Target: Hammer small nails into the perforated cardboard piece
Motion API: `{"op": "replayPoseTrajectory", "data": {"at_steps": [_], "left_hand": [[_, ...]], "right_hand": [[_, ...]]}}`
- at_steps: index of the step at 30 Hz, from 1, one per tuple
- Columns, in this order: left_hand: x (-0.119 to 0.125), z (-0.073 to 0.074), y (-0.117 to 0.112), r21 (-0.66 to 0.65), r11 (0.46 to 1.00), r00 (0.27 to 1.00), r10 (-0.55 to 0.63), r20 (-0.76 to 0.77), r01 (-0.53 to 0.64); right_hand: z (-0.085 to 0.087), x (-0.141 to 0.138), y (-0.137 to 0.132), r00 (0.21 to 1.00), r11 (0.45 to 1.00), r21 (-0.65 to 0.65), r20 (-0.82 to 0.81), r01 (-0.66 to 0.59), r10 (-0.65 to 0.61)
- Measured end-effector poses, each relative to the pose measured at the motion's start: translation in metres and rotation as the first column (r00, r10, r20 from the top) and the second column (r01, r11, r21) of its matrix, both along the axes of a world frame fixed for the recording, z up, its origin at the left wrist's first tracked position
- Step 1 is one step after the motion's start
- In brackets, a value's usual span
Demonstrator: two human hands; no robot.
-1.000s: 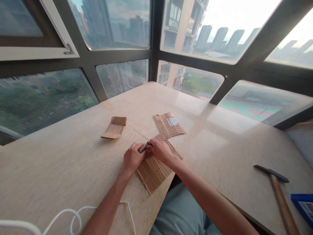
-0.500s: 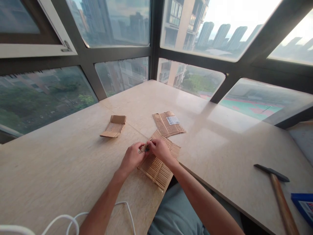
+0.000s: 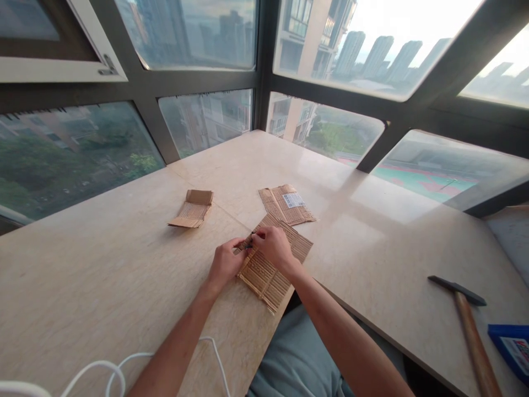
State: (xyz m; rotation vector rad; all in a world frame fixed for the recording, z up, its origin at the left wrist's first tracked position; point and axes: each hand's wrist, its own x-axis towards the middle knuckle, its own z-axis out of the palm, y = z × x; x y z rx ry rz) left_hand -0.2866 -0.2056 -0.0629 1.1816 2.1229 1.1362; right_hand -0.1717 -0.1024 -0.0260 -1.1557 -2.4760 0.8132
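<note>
A corrugated cardboard sheet, ridged side up, lies at the table's near edge under both my hands. Pinched at its upper left part, my left hand has its fingertips against a small dark object. From the other side, my right hand is closed with thumb and fingers at the same object. What exactly the dark object is, I cannot make out, since the fingers cover most of it. Just beyond the right hand lies a second cardboard piece with a white label.
A folded cardboard piece rests further left on the stone-look tabletop. To the right lie a wooden-handled hammer and a blue packet. A white cable curls at the lower left. Windows border the far side.
The cardboard sheet under my hands has shifted slightly to the right and turned a little. Both hands stay together at the small dark object. The view has tilted slightly.
</note>
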Motion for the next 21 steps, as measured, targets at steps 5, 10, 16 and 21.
{"op": "replayPoseTrajectory", "data": {"at_steps": [5, 10, 16, 21], "left_hand": [[-0.002, 0.000, -0.001, -0.022, 0.998, 0.998, 0.064, -0.020, -0.064], [-0.003, -0.001, 0.000, -0.023, 0.998, 0.998, 0.066, -0.020, -0.066], [0.000, 0.000, -0.001, 0.010, 0.995, 0.993, 0.095, -0.066, -0.095], [-0.004, 0.007, -0.003, -0.036, 0.998, 0.997, -0.050, -0.064, 0.048]], "right_hand": [[0.002, -0.007, -0.003, 0.988, 0.993, 0.117, 0.154, -0.030, 0.012], [-0.006, -0.013, -0.007, 0.977, 0.987, 0.158, 0.215, -0.027, -0.008], [-0.006, -0.015, -0.010, 0.977, 0.984, 0.166, 0.214, -0.062, 0.026], [-0.008, -0.011, -0.005, 0.979, 0.981, 0.158, 0.185, -0.110, 0.080]]}}
